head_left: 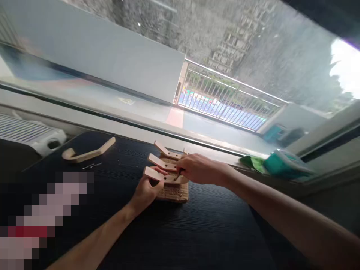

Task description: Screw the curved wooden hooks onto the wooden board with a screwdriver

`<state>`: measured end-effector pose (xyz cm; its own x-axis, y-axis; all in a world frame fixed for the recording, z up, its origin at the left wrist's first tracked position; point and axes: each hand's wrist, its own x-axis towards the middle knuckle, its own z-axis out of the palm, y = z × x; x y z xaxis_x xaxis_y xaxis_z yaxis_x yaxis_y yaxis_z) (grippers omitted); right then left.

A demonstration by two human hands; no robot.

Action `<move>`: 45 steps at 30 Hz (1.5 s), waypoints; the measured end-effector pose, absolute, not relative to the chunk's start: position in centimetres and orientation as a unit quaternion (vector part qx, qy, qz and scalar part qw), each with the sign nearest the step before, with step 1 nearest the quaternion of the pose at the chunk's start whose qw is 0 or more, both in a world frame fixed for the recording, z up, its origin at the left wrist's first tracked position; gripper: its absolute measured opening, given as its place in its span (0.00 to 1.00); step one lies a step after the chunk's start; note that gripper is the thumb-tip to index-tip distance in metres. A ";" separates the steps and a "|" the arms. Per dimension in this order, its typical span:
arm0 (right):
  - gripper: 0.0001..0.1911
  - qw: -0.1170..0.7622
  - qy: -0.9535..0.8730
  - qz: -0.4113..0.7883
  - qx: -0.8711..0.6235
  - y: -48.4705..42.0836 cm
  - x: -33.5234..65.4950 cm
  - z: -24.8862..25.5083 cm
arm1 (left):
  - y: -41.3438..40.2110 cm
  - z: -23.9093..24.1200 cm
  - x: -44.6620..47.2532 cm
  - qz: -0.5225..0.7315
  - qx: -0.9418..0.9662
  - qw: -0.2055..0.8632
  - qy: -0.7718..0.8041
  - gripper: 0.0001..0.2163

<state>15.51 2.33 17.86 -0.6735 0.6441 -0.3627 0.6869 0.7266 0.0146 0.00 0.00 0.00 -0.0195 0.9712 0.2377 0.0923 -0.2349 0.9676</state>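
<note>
1. A black table (197, 232) with a fine, streaked grain extends to every side of the brown block.
2. The brown block (172, 195), its near face rough and bumpy, sits on the table.
3. Left of the block, well apart and farther back, lies a bent wooden piece (90, 154).
4. Also left of the block, nearer than that piece, lie small thin metallic bits (89, 166).

Single head cam, forward and down: black table (213, 228) close below, window sill (126, 130) past it, railing (225, 97) far off up top, scene slanting down-right.
</note>
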 end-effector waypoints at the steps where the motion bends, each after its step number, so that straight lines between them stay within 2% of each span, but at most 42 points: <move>1: 0.11 0.182 0.909 -0.053 0.370 2.3 15.3 17.9 | -0.1 0.0 0.0 0.541 0.570 0.408 0.465 0.07; 6: 0.10 0.187 0.898 -0.039 0.397 2.1 14.5 18.4 | -0.2 -0.1 -0.2 0.543 0.569 0.411 0.460 0.07; 10: 0.15 0.162 0.900 -0.039 0.403 1.7 14.6 19.2 | -0.1 -0.3 -0.2 0.546 0.572 0.410 0.455 0.07; 16: 0.11 0.142 0.914 -0.064 0.374 2.2 15.3 18.9 | 0.0 -0.2 -0.2 0.545 0.571 0.412 0.454 0.08; 28: 0.12 0.120 0.899 -0.056 0.417 2.4 16.2 17.5 | -0.2 -0.1 -0.2 0.541 0.568 0.416 0.461 0.09; 32: 0.17 0.111 0.899 -0.054 0.421 2.0 16.4 18.5 | -0.1 -0.2 -0.3 0.541 0.572 0.414 0.457 0.08; 41: 0.13 0.105 0.907 -0.068 0.402 2.3 16.6 18.0 | 0.0 -0.3 -0.3 0.540 0.576 0.408 0.459 0.08; 45: 0.13 0.136 0.899 -0.062 0.411 2.1 16.7 17.5 | 0.0 -0.2 -0.3 0.540 0.573 0.408 0.462 0.09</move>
